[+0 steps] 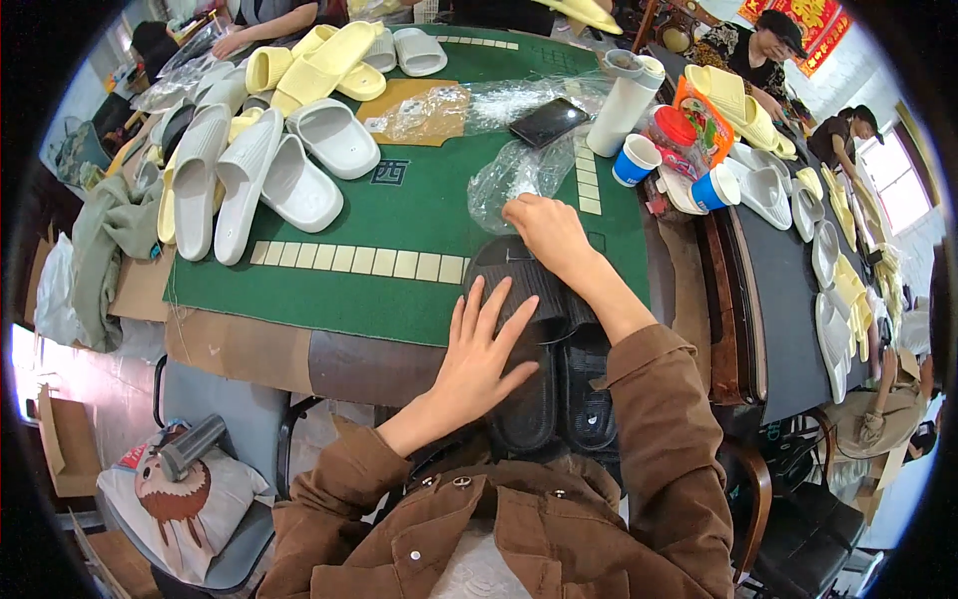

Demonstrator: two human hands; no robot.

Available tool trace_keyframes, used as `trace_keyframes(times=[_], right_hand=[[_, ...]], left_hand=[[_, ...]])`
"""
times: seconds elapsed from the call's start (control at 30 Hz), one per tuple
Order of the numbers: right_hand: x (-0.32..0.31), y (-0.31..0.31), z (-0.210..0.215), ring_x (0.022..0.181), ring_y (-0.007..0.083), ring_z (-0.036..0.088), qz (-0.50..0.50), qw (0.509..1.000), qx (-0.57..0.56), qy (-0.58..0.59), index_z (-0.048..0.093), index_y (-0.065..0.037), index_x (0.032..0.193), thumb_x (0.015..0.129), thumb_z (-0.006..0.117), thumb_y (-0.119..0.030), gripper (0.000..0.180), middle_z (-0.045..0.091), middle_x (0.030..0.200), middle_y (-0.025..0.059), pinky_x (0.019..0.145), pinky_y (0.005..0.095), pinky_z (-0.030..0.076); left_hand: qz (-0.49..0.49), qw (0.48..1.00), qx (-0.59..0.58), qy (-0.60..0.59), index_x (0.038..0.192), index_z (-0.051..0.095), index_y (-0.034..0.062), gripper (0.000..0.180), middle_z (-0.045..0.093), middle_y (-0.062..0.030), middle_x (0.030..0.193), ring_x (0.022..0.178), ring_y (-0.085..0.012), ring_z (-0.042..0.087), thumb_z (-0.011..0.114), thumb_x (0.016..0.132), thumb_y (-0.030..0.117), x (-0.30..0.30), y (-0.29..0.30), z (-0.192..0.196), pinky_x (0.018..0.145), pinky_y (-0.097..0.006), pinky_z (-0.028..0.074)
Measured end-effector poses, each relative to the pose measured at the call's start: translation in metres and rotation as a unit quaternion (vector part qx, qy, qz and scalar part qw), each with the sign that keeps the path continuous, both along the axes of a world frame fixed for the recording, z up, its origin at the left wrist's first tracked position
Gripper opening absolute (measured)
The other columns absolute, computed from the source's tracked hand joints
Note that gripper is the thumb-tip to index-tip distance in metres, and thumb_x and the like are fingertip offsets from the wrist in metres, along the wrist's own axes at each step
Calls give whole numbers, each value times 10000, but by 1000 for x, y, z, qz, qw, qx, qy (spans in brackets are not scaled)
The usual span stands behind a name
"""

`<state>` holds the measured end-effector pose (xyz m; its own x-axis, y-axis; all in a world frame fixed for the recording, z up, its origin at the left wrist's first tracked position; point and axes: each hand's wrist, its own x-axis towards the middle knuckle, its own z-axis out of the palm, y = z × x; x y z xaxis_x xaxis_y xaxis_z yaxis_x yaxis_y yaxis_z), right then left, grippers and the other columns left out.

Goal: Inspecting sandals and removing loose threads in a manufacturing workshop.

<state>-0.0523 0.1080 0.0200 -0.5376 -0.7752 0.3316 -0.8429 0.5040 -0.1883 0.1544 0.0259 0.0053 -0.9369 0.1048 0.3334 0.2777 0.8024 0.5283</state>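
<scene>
A pair of black slippers, the left slipper (523, 399) and the right slipper (589, 404), lies in front of me at the near table edge, toes pointing away. My left hand (474, 349) rests on the left slipper's strap with its fingers spread. Beyond the straps, my right hand (549, 232) is closed in a pinch at the near edge of a clear plastic bag (489, 190) holding small white pieces. What lies between its fingertips is too small to make out.
Grey slippers (334, 140) and yellow slippers (324, 70) are piled at the left on the green mat (399, 210). A black phone (549, 122), a white roll (627, 110) and paper cups (636, 161) stand farther back. More slippers and several people are around the right-hand table (773, 299).
</scene>
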Motion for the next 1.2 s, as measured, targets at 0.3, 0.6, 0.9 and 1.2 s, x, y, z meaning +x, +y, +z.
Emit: trace_keyframes(times=[0.3,0.6,0.9,1.2], right_hand=[[98,-3,50,866,262,601,120,977,-176,13,610,-96,846,744,592,-94,103,563,903,72,617,404,516],[254,4,103,789,244,640,485,751,-251,-372,595,-55,997,842,556,-87,163,625,910,100,639,321,533],[216,66,109,698,179,672,293,671,-374,-568,615,63,1065,914,493,38,196,659,906,172,572,259,558],[175,136,53,679,136,591,-68,712,-520,-468,480,-23,1123,977,462,-75,156,635,911,130,607,249,486]], left_hand=[[19,998,52,41,1408,365,128,541,367,-167,1401,1343,-373,293,519,909,269,-54,-5,-30,1088,-554,218],[19,998,-34,40,1409,369,145,542,317,-121,1461,1374,-379,230,558,901,163,-53,-1,-9,1114,-482,232],[-14,1000,-10,13,1465,274,161,681,208,-172,1509,1385,-407,198,599,866,178,-32,-8,-3,1116,-511,210],[-281,913,238,-176,1456,286,64,790,217,-162,1519,1348,-318,313,703,791,152,27,-5,45,1080,-436,321]])
